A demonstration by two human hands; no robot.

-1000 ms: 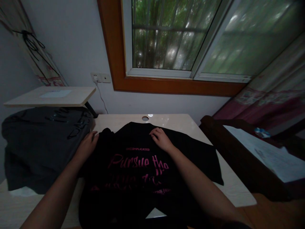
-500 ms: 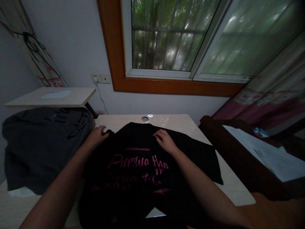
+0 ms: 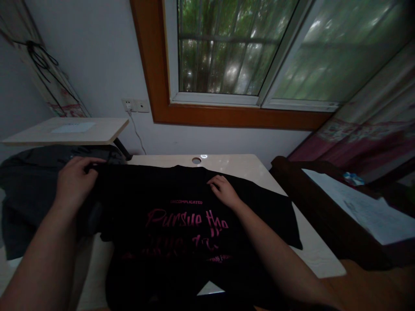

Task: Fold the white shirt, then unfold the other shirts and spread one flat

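Observation:
A black T-shirt (image 3: 188,185) with pink lettering lies spread over a pale table (image 3: 233,162). At the left, my left hand (image 3: 76,179) pinches the shirt's sleeve edge between thumb and fingers and holds it stretched outward. My right hand (image 3: 223,190) rests on the shirt near the collar, fingers stretched out and lightly bent, pressing on the cloth. The right sleeve (image 3: 282,211) lies flat toward the table's right edge. My forearms and the dark cloth hide parts of the lower shirt.
A dark grey garment (image 3: 29,185) is heaped at the left, below a raised shelf (image 3: 65,131) bearing a paper. On the right stands a dark brown piece of furniture (image 3: 292,203) with a white sheet (image 3: 353,207) on it. A wall socket (image 3: 134,105) has a cable.
My left hand has moved left and nearer, drawing the shirt's left sleeve out straight across part of the grey garment. My right hand has stayed in place.

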